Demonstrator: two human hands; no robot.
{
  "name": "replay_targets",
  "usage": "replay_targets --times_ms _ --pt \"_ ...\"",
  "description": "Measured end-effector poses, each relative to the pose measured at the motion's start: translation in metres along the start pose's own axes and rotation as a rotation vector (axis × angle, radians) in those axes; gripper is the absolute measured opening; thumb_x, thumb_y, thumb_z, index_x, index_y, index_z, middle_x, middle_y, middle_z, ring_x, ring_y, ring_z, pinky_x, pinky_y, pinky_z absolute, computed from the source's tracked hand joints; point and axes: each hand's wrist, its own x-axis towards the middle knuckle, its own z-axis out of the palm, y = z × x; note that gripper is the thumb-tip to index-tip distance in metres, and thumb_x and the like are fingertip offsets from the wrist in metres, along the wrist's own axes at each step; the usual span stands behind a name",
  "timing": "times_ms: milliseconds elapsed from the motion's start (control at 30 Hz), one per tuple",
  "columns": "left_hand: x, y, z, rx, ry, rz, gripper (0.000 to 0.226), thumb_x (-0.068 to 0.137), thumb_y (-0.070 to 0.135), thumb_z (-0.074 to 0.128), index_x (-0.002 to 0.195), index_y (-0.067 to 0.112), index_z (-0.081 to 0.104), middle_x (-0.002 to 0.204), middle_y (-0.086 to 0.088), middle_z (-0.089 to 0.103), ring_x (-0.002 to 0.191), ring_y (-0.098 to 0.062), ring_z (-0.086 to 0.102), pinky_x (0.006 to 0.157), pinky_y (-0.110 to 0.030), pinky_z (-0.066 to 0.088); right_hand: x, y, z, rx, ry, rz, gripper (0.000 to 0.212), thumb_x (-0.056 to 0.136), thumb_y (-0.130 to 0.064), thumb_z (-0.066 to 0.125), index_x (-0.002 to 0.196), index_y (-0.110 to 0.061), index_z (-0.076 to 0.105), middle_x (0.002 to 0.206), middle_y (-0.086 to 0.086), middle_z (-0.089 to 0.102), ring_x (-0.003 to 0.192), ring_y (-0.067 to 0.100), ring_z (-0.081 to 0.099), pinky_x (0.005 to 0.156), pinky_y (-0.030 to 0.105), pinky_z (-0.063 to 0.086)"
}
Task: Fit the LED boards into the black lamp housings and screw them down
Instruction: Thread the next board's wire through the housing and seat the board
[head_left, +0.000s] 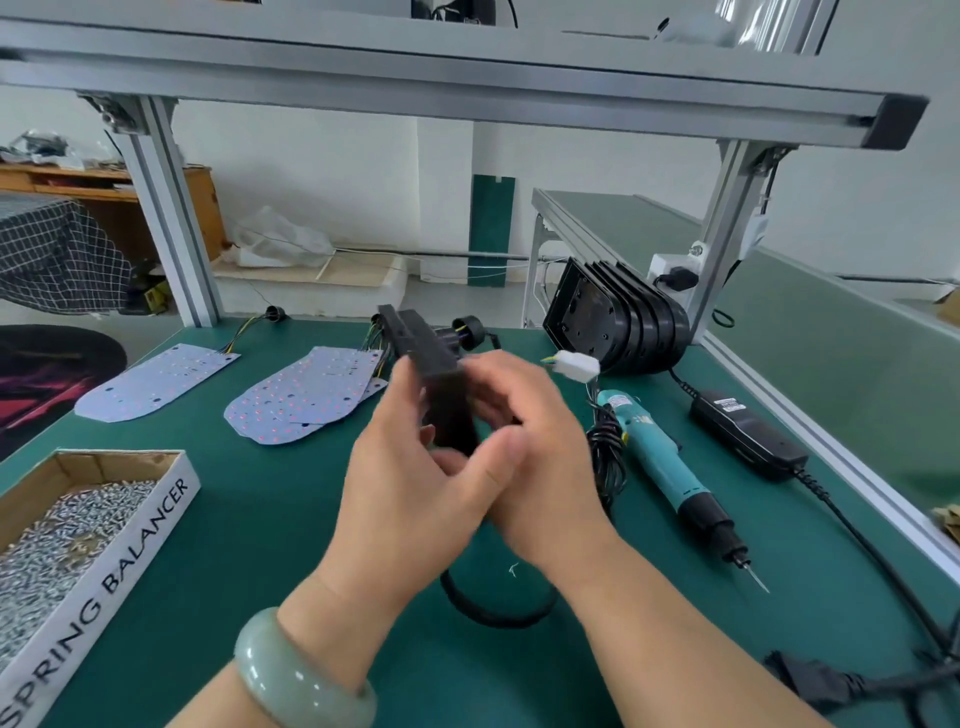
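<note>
Black lamp housing (431, 358): standing edge-on above the green table (291, 519), being held between both hands.
Left hand (410, 467): fingers curling round the housing's near end.
Right hand (535, 447): fingers curling, gripping its right face; blur is hiding detail.
LED boards (306, 400): lying flat behind the hands.
Cardboard box (150, 514): holding screws (67, 530), its wall reading "SPRING BALANCER".
Electric screwdriver (660, 462): lying at the right, label unreadable.

This is a small assembly workshop: a green-matted worktop (260, 519) under an aluminium-profile frame (171, 208), a carton of screws (78, 530) left of the fingers (519, 389), an electric screwdriver (660, 457) right of them, stacked black housings (618, 322) beyond.
</note>
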Motion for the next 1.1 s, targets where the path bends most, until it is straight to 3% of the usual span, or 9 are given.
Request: replay_targets --times_ms 133,300,567,700,800,867,933,1033,1100 --pt "0.013 -0.011 -0.013 -0.049 0.261 -0.090 0.019 0.081 0.022 0.072 0.076 0.034 0.059 0.066 0.033 0.064 0.063 0.017 0.057 0.055 0.000 0.040 -0.002 0.001 0.000 -0.068 -0.105 -0.133 0.050 0.075 0.010 0.060 0.123 -0.007 0.063 0.126 -0.003 0.057 0.122 0.007 0.053 0.104 0.030 0.044" --pt "0.017 -0.016 -0.038 -0.082 0.017 0.024 0.029 0.081 0.015 0.074 0.085 0.041 0.062 0.079 0.036 0.066 0.074 0.016 0.061 0.063 0.001 0.042 0.004 0.007 -0.016 -0.319 0.195 -0.042 0.051 0.084 0.014 0.050 0.129 -0.009 0.057 0.131 -0.006 0.050 0.125 0.008 0.046 0.109 0.021 0.032" --pt "0.021 -0.025 -0.051 -0.086 -0.071 0.032 0.041 0.072 0.029 0.067 0.087 0.066 0.060 0.091 0.032 0.068 0.087 0.008 0.064 0.077 -0.018 0.050 0.004 0.010 -0.016 -0.311 0.035 -0.006 0.022 0.093 -0.013 0.048 0.105 -0.006 0.065 0.084 -0.009 0.055 0.076 0.004 0.047 0.072 0.008 0.035" --pt "0.023 -0.035 -0.047 -0.123 -0.013 -0.005 0.041 0.082 0.009 0.073 0.091 0.048 0.065 0.088 0.030 0.069 0.084 0.010 0.064 0.074 -0.009 0.049 0.002 0.010 -0.010 -0.379 0.002 -0.054 0.025 0.093 -0.019 0.051 0.069 -0.009 0.051 0.062 -0.010 0.038 0.060 0.011 0.034 0.055 0.017 0.028" --pt "0.022 -0.028 -0.046 0.074 0.176 0.036 0.045 0.073 0.038 0.079 0.112 0.027 0.058 0.098 0.025 0.063 0.091 0.006 0.058 0.077 -0.010 0.043 0.005 0.010 -0.008 -0.390 0.043 -0.073 0.034 0.092 -0.018 0.053 0.064 -0.021 0.036 0.056 -0.014 0.028 0.058 0.012 0.029 0.052 0.017 0.026" --pt "0.019 -0.019 -0.043 0.252 0.341 0.279 0.044 0.077 0.046 0.069 0.107 0.016 0.058 0.094 0.015 0.055 0.081 -0.006 0.054 0.074 -0.016 0.042 0.008 0.011 -0.007 -0.412 0.082 -0.023 0.039 0.092 -0.022 0.052 0.061 -0.025 0.029 0.054 -0.014 0.027 0.055 0.013 0.028 0.051 0.020 0.024" --pt "0.008 -0.015 -0.029 0.269 0.257 0.385 0.028 0.088 0.043 0.055 0.082 0.016 0.062 0.073 0.011 0.059 0.064 -0.009 0.054 0.064 -0.019 0.046 0.009 0.010 -0.005 -0.440 0.109 0.015 0.039 0.092 -0.024 0.051 0.059 -0.026 0.030 0.055 -0.012 0.028 0.054 0.013 0.029 0.052 0.025 0.024" --pt "0.001 -0.008 -0.006 0.216 -0.107 0.051 0.052 0.091 0.062 0.032 0.068 0.024 0.059 0.058 0.012 0.061 0.057 -0.006 0.057 0.058 -0.022 0.048 0.009 0.005 0.001 -0.467 0.071 -0.072 0.031 0.090 -0.020 0.056 0.062 -0.011 0.047 0.062 -0.007 0.035 0.058 0.018 0.035 0.054 0.033 0.030" --pt "0.002 -0.014 0.002 0.162 -0.144 -0.069 0.050 0.079 0.064 0.028 0.058 0.024 0.049 0.052 0.022 0.054 0.052 0.000 0.049 0.050 -0.013 0.037 0.009 0.002 0.004 -0.521 0.003 -0.187 0.023 0.086 -0.012 0.060 0.065 -0.006 0.053 0.065 -0.003 0.037 0.056 0.024 0.039 0.053 0.033 0.032"
